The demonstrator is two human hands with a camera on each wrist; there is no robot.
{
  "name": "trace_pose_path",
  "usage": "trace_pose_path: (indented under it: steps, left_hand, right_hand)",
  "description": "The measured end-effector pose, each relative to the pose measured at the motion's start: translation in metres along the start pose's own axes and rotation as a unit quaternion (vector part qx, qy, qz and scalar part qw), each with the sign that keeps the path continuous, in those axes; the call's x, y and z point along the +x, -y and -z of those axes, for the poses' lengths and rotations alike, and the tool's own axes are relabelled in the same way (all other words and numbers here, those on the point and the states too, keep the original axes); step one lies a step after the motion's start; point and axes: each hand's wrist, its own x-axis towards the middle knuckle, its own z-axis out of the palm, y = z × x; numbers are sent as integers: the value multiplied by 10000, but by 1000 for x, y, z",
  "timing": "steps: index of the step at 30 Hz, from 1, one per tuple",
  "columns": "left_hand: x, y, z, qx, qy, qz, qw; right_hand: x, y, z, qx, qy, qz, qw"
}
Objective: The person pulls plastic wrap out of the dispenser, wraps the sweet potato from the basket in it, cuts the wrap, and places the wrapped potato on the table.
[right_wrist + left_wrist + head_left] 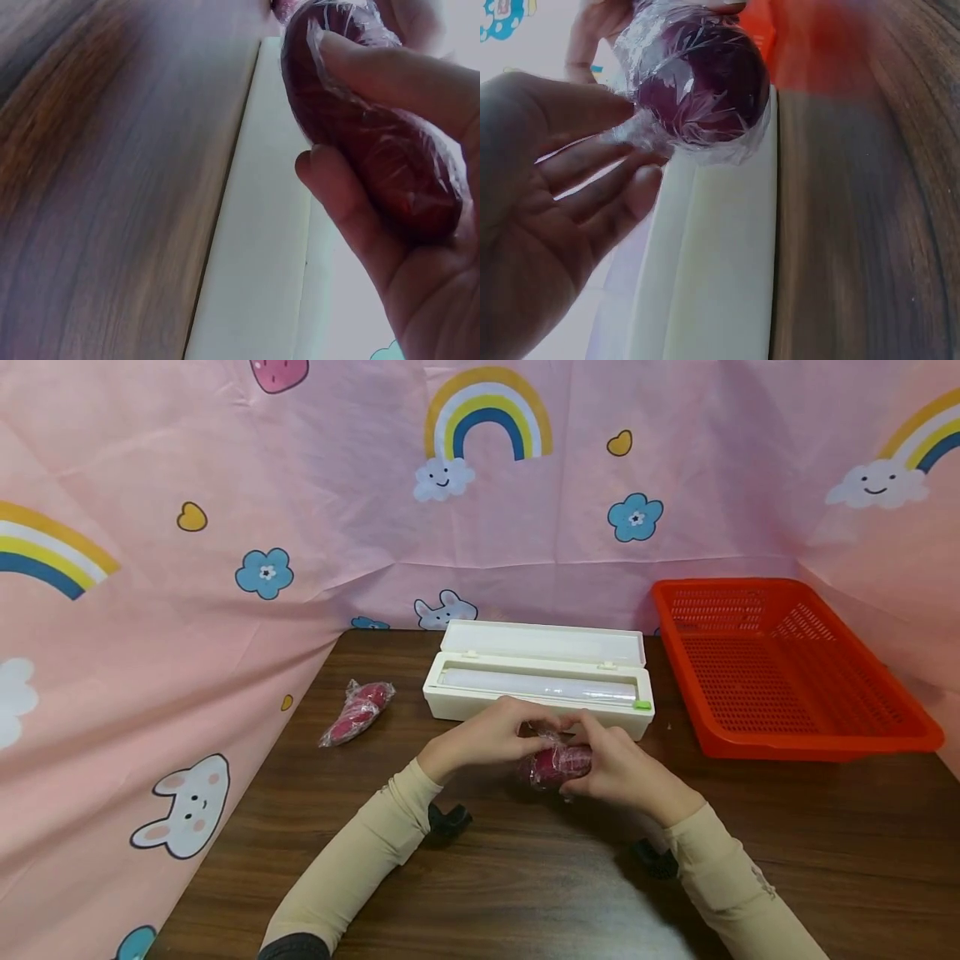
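My right hand grips an oblong red-purple sweet potato wrapped in clear cling film, its thumb on one side and fingers round the other in the right wrist view. At the other end, my left hand pinches the gathered film between thumb and fingers. In the left wrist view, the rounded end of the sweet potato faces the camera under wrinkled film. Both hands are just in front of a white cling film box. Another wrapped sweet potato lies on the table to the left.
The box's lid stands open at the back, with a film roll inside and a green slider at its right end. A red plastic basket sits at the right on the dark wooden table. A patterned pink cloth hangs behind.
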Motion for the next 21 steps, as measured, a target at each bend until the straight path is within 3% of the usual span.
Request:
trace_pose_path:
  steps: [5, 13, 18, 21]
  left_hand:
    - [0, -4, 0, -183, -346, -215, 9990]
    - [-1, -12, 0, 478, -683, -755, 9937]
    - [-2, -16, -3, 741, -415, -722, 9938]
    - [-2, -20, -5, 1000, -15, -551, 9935]
  right_hand:
    - [-1, 1, 2, 70, 107, -99, 9999]
    - [-1, -2, 6, -170, 23, 128, 9998]
    - [1, -5, 4, -8, 74, 8, 10000]
    - [1, -8, 4, 377, 101, -429, 9983]
